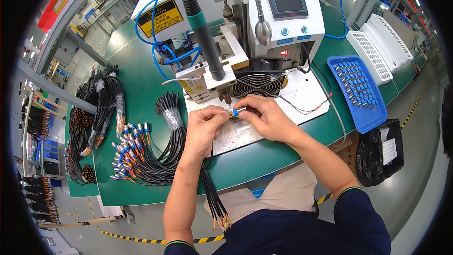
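My right hand [268,117] pinches a small silver cylindrical connector with a blue ring [237,112] between thumb and fingers. My left hand [206,123] is closed at the connector's other end, where a bit of orange wire shows; its fingertips hide most of the wire ends. Both hands are over the metal base plate [222,137] of a bench soldering machine [278,28], just below its tip [226,98]. A bunch of black cables [212,193] with bare coloured wire ends hangs over the table edge below my left forearm.
Left on the green table [141,189] lie black cables with blue-and-silver connectors [130,156] and more cable bundles [99,99]. A blue tray [357,89] of connectors stands right, beside white perforated trays [370,54]. A round fan grille [257,85] is behind my hands. A black-bagged bin [373,160] stands lower right.
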`<state>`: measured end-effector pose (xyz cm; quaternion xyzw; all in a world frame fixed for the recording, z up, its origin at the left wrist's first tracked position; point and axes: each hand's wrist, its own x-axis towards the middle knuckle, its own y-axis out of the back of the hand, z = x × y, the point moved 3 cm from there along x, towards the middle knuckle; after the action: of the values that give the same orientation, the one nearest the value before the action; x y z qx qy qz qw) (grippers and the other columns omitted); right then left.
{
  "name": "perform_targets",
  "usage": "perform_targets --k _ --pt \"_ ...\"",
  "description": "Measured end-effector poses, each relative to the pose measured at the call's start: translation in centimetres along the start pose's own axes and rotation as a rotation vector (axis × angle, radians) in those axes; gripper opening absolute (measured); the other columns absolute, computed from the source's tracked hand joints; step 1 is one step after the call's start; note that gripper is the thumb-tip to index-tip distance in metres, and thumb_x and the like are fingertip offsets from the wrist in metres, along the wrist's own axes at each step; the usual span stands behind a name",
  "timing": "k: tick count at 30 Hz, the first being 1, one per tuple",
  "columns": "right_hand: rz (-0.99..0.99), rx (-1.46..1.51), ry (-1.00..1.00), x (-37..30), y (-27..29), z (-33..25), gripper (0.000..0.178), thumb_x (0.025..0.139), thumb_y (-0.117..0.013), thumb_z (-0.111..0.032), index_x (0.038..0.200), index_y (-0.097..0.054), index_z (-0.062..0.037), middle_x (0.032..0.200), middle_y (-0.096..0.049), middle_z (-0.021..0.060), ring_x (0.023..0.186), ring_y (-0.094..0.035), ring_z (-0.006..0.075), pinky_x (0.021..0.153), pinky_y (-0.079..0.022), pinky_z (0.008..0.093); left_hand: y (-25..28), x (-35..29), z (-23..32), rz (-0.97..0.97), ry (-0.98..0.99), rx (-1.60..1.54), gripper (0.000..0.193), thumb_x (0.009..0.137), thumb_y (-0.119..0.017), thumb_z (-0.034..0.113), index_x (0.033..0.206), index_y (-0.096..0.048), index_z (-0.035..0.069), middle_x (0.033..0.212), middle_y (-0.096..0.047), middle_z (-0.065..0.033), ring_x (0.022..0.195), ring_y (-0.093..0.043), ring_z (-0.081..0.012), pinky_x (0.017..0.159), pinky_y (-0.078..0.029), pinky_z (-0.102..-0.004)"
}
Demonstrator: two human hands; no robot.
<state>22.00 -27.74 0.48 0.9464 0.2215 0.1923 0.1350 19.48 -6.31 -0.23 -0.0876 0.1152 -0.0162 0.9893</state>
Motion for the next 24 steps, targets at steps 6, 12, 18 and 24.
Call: perform_targets --k 6,12,18,24 --pt "-0.008 0.004 -0.018 0.06 0.01 -0.14 0.022 0.102 -0.074 -0.005 0.123 -0.075 0.0005 0.103 -0.073 0.0089 0.083 -0.063 0.0147 0.075 -0.052 0.0307 -0.14 -0.06 -0.07 0.013 -0.013 -0.01 0.008 0.098 -0.079 0.002 0.1 -0.082 -0.005 0.082 -0.071 0.0001 0.062 -0.05 -0.002 0.054 -0.034 -0.0212" --pt "0.004 0.011 -0.002 0.06 -0.03 -0.05 0.022 0.101 -0.074 -0.003 0.122 -0.075 0.0013 0.102 -0.074 0.009 0.082 -0.064 0.0148 0.075 -0.053 0.0305 -0.37 -0.03 -0.01 0.018 -0.051 -0.011 0.008 0.098 -0.079 0.001 0.1 -0.082 -0.006 0.089 -0.072 -0.0013 0.066 -0.052 -0.003 0.055 -0.035 -0.0219" --pt "-0.002 -0.001 -0.02 0.03 0.06 -0.11 0.023 0.101 -0.075 -0.003 0.123 -0.074 0.0023 0.102 -0.074 0.01 0.082 -0.065 0.0153 0.075 -0.053 0.0311 -0.25 -0.07 -0.18 0.006 -0.058 -0.007 0.008 0.098 -0.078 0.0 0.1 -0.082 -0.007 0.095 -0.073 -0.0021 0.068 -0.053 -0.0034 0.056 -0.036 -0.0218" --pt "0.004 -0.013 -0.01 0.04 0.02 0.09 0.023 0.101 -0.075 -0.004 0.123 -0.075 0.0033 0.103 -0.075 0.0116 0.084 -0.068 0.0171 0.076 -0.055 0.0319 -0.14 -0.07 -0.34 0.008 -0.07 -0.023 0.008 0.098 -0.078 -0.001 0.1 -0.082 -0.007 0.103 -0.073 -0.0027 0.071 -0.055 -0.0036 0.058 -0.037 -0.0217"
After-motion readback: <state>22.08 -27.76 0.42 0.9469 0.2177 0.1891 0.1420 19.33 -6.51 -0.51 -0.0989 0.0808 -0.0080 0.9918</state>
